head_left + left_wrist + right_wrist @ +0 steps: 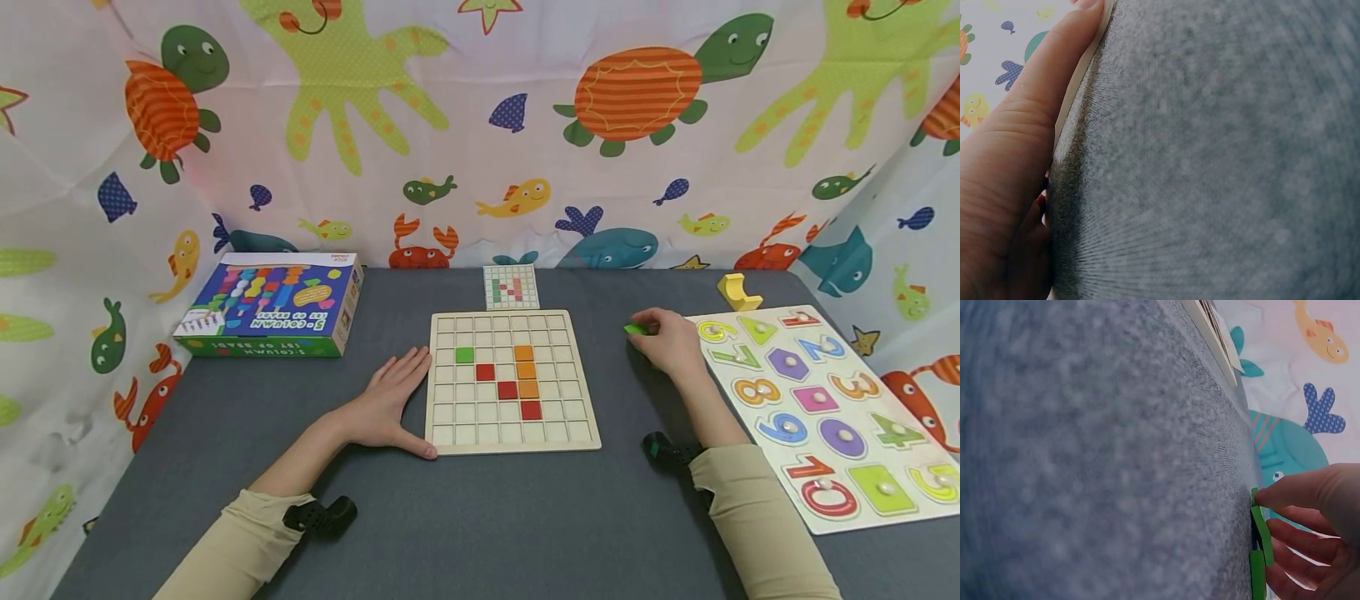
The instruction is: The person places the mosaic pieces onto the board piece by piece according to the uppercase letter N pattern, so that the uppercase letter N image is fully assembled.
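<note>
A wooden grid board (442, 375) lies at the middle of the table, bearing a green tile (464, 356), several red tiles (507, 390) and a column of orange tiles (527, 370). My left hand (390, 400) rests flat along the board's left edge, fingers and thumb spread. To the right of the board, my right hand (667, 343) pinches at loose green tiles (636, 329) on the table. The right wrist view shows the thumb touching one, a tilted green tile (1262, 534) against the fingers, and another green tile (1257, 575) below.
Behind the board stands a small pattern card (512, 287). A puzzle board (765, 425) with numbers and shapes lies at the right, with a yellow curved piece (738, 293) beyond it. A toy box (270, 308) sits at the back left. A patterned curtain (465, 125) hangs behind the table.
</note>
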`<state>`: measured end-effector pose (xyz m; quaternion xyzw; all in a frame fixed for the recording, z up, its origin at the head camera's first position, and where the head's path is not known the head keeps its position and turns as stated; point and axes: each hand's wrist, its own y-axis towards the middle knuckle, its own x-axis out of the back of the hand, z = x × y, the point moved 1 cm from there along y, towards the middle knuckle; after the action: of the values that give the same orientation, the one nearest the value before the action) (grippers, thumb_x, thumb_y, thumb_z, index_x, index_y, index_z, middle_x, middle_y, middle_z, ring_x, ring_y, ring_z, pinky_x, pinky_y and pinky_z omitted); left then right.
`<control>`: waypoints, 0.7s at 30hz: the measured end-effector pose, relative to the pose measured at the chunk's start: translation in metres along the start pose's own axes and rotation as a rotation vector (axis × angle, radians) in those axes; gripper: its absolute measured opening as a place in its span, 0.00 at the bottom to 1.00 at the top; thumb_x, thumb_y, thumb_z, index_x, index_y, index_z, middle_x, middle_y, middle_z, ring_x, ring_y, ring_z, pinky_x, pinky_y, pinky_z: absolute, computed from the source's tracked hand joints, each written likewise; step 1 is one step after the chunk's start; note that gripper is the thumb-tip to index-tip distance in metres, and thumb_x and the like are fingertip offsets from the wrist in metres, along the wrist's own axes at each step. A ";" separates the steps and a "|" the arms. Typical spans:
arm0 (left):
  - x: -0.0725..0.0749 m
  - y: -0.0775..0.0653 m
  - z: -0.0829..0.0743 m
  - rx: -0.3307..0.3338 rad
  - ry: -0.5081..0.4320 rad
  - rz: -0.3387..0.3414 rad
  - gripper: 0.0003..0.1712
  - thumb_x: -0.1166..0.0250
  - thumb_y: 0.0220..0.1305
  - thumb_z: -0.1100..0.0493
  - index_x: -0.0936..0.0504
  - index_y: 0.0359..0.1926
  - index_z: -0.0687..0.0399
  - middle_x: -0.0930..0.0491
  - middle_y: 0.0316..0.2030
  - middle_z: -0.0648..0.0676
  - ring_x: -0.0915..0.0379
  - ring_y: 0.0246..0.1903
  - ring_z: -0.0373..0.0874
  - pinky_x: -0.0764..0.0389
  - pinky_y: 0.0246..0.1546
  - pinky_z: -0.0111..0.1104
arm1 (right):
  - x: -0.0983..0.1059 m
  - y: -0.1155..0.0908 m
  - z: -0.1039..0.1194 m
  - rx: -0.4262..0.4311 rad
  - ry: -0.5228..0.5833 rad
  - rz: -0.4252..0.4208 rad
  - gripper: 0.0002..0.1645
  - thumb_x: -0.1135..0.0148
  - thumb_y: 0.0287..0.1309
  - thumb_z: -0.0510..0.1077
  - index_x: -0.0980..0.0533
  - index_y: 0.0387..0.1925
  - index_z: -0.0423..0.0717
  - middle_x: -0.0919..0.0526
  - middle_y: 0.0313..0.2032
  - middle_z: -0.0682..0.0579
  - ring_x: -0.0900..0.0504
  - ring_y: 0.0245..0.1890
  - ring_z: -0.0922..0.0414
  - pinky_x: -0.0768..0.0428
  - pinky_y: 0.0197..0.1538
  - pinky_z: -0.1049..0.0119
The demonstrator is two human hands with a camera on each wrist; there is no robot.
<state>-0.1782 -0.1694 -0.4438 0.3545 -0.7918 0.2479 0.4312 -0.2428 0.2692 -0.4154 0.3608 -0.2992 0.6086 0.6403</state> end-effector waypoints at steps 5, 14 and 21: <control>0.000 0.000 0.000 -0.003 0.006 -0.001 0.79 0.30 0.39 0.22 0.62 0.77 0.58 0.65 0.77 0.57 0.74 0.75 0.51 0.68 0.70 0.51 | -0.001 0.001 -0.002 -0.013 -0.004 0.011 0.20 0.35 0.60 0.40 0.22 0.51 0.33 0.20 0.46 0.34 0.23 0.43 0.41 0.25 0.45 0.49; -0.001 0.000 0.001 0.000 0.008 0.000 0.79 0.30 0.39 0.22 0.62 0.77 0.58 0.65 0.77 0.57 0.74 0.75 0.51 0.69 0.70 0.51 | -0.004 -0.001 0.002 -0.010 0.060 0.013 0.20 0.35 0.61 0.40 0.22 0.53 0.36 0.19 0.46 0.35 0.21 0.45 0.42 0.26 0.47 0.48; 0.000 0.000 -0.001 0.005 0.006 0.002 0.79 0.30 0.39 0.23 0.62 0.77 0.58 0.65 0.77 0.57 0.74 0.75 0.51 0.69 0.70 0.51 | -0.014 -0.005 0.022 0.009 0.116 0.009 0.20 0.34 0.61 0.43 0.21 0.53 0.39 0.18 0.46 0.38 0.20 0.46 0.44 0.25 0.50 0.48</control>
<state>-0.1778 -0.1691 -0.4435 0.3539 -0.7902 0.2515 0.4326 -0.2377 0.2433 -0.4155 0.3267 -0.2604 0.6326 0.6522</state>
